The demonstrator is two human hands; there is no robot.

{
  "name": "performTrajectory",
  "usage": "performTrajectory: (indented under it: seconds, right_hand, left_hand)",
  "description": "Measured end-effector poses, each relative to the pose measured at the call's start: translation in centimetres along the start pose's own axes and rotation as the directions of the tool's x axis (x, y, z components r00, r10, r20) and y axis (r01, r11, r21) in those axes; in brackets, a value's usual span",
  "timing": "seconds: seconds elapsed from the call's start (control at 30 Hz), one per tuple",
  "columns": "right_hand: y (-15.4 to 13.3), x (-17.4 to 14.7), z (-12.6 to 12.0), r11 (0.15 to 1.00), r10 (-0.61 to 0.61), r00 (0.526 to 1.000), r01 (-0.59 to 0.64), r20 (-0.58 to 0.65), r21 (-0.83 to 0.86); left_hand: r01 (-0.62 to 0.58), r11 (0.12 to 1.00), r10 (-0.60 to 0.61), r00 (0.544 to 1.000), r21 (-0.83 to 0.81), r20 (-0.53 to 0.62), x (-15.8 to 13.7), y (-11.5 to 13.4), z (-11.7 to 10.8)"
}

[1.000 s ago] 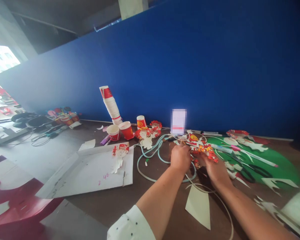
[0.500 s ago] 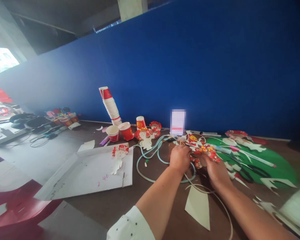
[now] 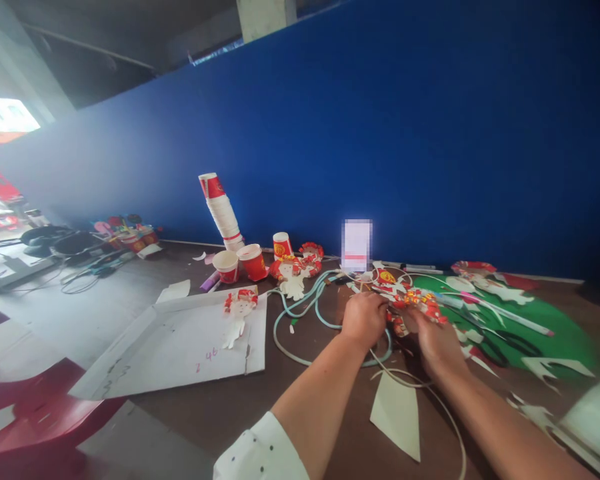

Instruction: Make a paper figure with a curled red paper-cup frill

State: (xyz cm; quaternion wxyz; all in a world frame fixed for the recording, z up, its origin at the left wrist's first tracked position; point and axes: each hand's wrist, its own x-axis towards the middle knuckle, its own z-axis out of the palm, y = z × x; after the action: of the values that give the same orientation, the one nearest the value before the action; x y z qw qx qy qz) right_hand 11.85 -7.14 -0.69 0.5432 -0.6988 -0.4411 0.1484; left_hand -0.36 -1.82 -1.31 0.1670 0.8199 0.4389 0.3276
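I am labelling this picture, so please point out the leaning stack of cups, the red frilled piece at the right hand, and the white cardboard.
Stack of cups (image 3: 223, 213): head view, middle of its side.
Red frilled piece (image 3: 423, 305): head view, its frilled part.
White cardboard (image 3: 175, 350): head view, bare flat surface.

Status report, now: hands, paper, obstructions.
Right hand holding red fringed paper. Left hand beside it, grip unclear. Pale-blue cord looped close by, possible snag.

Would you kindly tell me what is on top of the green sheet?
Scissors, a white pen and white paper pieces lie on the green sheet. The red curled paper at the right hand hides part of its left side; what lies there or underneath cannot be seen.
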Motion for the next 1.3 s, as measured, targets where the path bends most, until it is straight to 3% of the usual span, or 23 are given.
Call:
performTrajectory:
  seconds: [0.13, 0.43, 0.57, 0.7, 0.83, 1.07, 1.3]
  right_hand:
    - [-0.2, -0.1, -0.1, 0.979, 0.164, 0.986, -0.166, 0.024, 0.118]
    - [-1.3, -0.5, -0.3, 0.967, 0.181, 0.982, -0.188, 0.061, 0.17]
    - [-1.9, -0.6, -0.5, 0.955, 0.229, 0.968, -0.243, 0.1, 0.167]
    - [-1.5, -0.6, -0.3, 0.962, 0.193, 0.98, -0.2, 0.054, 0.186]
    - [-0.4, -0.1, 0.3, 0.989, 0.091, 0.996, -0.094, 0.024, 0.114]
    - [1.7, 1.0, 1.1, 0.999, -0.02, 0.997, 0.016, 0.077, 0.05]
    - [2.3, 1.0, 1.2, 0.996, -0.093, 0.994, 0.093, 0.063, -0.003]
  left_hand:
    - [0.035, 0.999, -0.035, 0.999, -0.028, -0.016, 0.0, 0.0, 0.0]
    - [0.224, 0.954, -0.23, 0.973, -0.201, -0.006, 0.4, -0.1, -0.3]
    - [0.199, 0.961, -0.203, 0.979, -0.192, -0.004, 0.5, -0.3, -0.3]
    - [0.153, 0.977, -0.151, 0.988, -0.149, 0.029, 0.4, -0.3, -0.4]
    - [0.159, 0.986, -0.16, 0.987, -0.057, -0.009, 0.4, -0.1, -0.4]
    - [0.163, 0.985, -0.158, 0.984, 0.053, -0.088, 0.3, 0.2, 0.0]
    - [0.034, 0.98, -0.024, 0.998, 0.198, -0.052, -0.1, 0.4, -0.1]
